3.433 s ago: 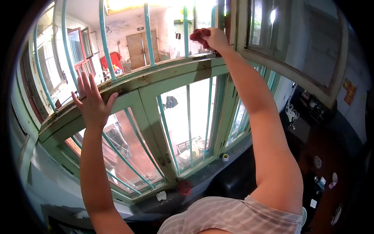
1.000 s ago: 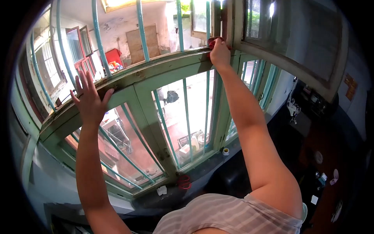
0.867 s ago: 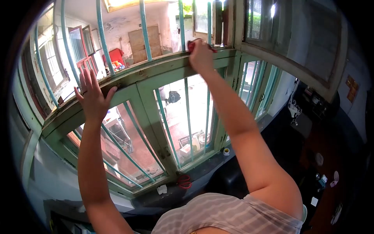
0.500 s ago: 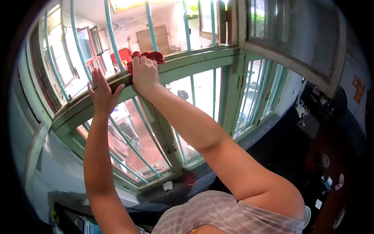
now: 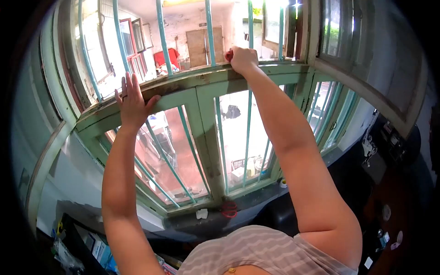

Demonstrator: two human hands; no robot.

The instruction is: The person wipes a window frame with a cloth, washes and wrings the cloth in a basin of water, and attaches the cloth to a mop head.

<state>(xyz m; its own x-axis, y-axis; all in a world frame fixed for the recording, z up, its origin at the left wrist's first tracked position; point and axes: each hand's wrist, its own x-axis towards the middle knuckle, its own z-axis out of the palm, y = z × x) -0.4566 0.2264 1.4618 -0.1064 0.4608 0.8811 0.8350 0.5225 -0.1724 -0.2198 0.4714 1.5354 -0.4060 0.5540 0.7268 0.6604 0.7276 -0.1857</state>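
Note:
My right hand (image 5: 244,60) is closed around a red cloth (image 5: 228,55), most of which is hidden behind my fingers. It is at the green window rail (image 5: 183,82), toward the right part of the upper opening, close to a teal bar (image 5: 250,27). My left hand (image 5: 134,104) rests against the same rail further left, its fingers stretched upward and its thumb out to the side, holding nothing. The rail's upper ledge looks brown and worn between the two hands.
An opened window sash (image 5: 366,78) juts out at the upper right. Below the rail are glazed panes with teal bars (image 5: 189,137). On the dark sill lie a red ring-shaped item (image 5: 229,210) and a white crumpled piece (image 5: 201,213). Books and packets (image 5: 98,250) sit lower left.
My right hand has slid the red cloth to the right along the rail, away from my left hand. My left hand stays on the rail, and the view has shifted slightly.

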